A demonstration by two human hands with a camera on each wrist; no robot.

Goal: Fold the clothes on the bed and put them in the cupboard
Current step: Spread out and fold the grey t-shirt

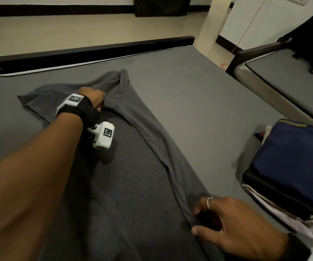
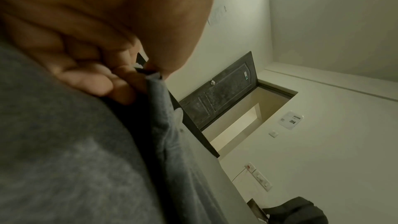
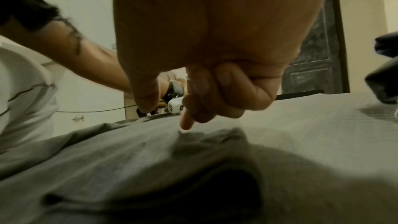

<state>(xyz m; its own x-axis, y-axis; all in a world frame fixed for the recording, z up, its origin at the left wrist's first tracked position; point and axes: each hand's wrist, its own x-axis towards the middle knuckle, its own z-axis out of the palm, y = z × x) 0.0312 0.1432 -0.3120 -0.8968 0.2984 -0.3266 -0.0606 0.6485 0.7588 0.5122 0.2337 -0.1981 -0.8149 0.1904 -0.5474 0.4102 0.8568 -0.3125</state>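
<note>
On the bed (image 1: pixel 199 87), from about six o'clock up toward eleven, a grey shirt (image 1: pixel 142 117) lies partly folded lengthwise, one long side turned over. My left hand (image 1: pixel 91 98) pinches the cloth near the collar end, its fingers (image 2: pixel 96 81) curled on a fold. My right hand (image 1: pixel 232 221) is at the hem near five o'clock, thumb and forefinger closing on the edge, the other fingers curled. At three o'clock a stack (image 1: pixel 291 166) of folded clothes waits. I judge folding nearly done; this shirt needs finishing, then everything goes to the cupboard, out of view.
</note>
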